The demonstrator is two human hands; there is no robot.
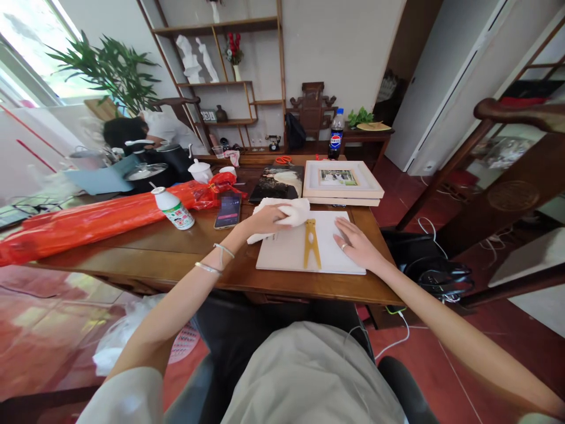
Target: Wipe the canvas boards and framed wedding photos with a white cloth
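A white flat panel (286, 253) lies near the front edge of the wooden table, with a gold A-shaped stand piece (311, 240) flat at its middle. My left hand (268, 219) is closed on a bunched white cloth (296, 209) at the panel's upper left corner; part of the cloth spreads under the hand. My right hand (355, 240) rests flat on the panel's right side, fingers stretched out and holding nothing. Just beyond the panel are a dark picture (277, 182) and a stack of pale frames (344, 182).
Left of my hands lie a phone (228, 211), a tilted white bottle (173, 208) and a long red-wrapped bundle (110, 212). A cola bottle (336, 135) and orange scissors (283, 159) are at the back. A wooden chair (463, 176) stands at the right.
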